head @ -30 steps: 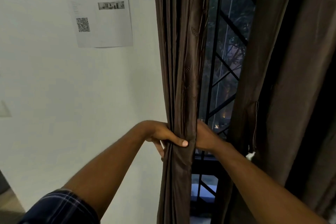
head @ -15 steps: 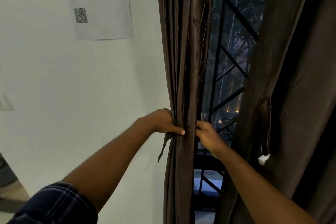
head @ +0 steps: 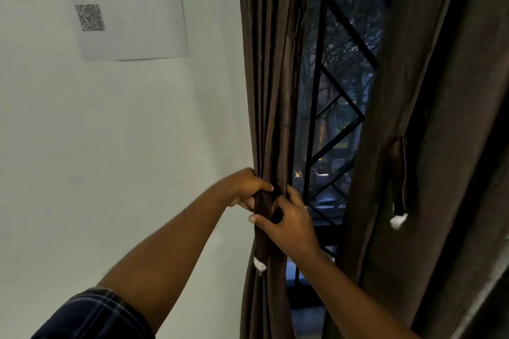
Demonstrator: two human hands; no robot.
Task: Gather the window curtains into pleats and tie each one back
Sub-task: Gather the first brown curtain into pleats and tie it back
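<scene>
The left brown curtain [head: 271, 77] hangs gathered into narrow pleats beside the window. My left hand [head: 246, 187] grips the bundle from its left side at waist height. A brown tie-back strap [head: 261, 228] with a white end hangs down in front of the pleats. My right hand [head: 286, 224] holds this strap against the bundle from the right. The right brown curtain [head: 429, 118] hangs loose, with its own tie-back [head: 398, 187] dangling from it, white tip at the bottom.
A black metal window grille [head: 319, 85] with diagonal bars shows between the two curtains, with dark trees outside. A printed sheet with a QR code [head: 129, 5] is stuck on the white wall [head: 110, 146] to the left.
My right hand came round from behind the left curtain to its front and took hold of the tie-back strap. The strap now hangs over the pleats. My view moved closer.
</scene>
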